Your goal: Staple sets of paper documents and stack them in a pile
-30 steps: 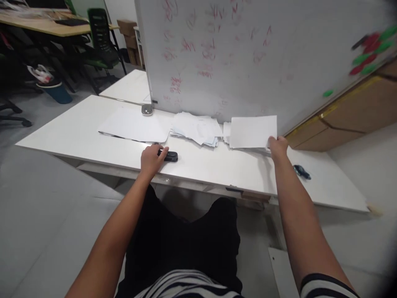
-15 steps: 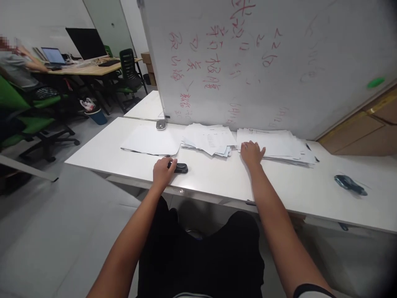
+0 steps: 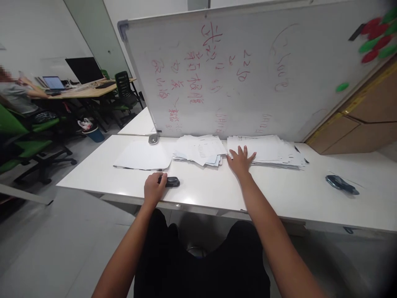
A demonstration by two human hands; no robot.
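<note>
My left hand (image 3: pixel 154 188) is closed round one end of a black stapler (image 3: pixel 173 181), which lies on the white table (image 3: pixel 198 186) near its front edge. The hand covers the stapler's left part. With its fingers spread, my right hand (image 3: pixel 240 161) rests at the left front corner of a stack of papers (image 3: pixel 263 150). Left of that stack is a second, untidy pile of papers (image 3: pixel 200 147). Farther left, beyond my left hand, lies a flat stack of white sheets (image 3: pixel 143 155).
A grey computer mouse (image 3: pixel 153 139) sits behind the white sheets. A whiteboard (image 3: pixel 198 74) with red writing stands along the table's back. Cardboard boxes (image 3: pixel 335 132) are at the right, near a dark glossy object (image 3: pixel 341 184). Another person (image 3: pixel 18 97) sits at a far desk.
My view has tilted up and shifted right, so more of the whiteboard shows. My right hand's fingers have spread wider on the papers. My left hand keeps hold of the stapler.
</note>
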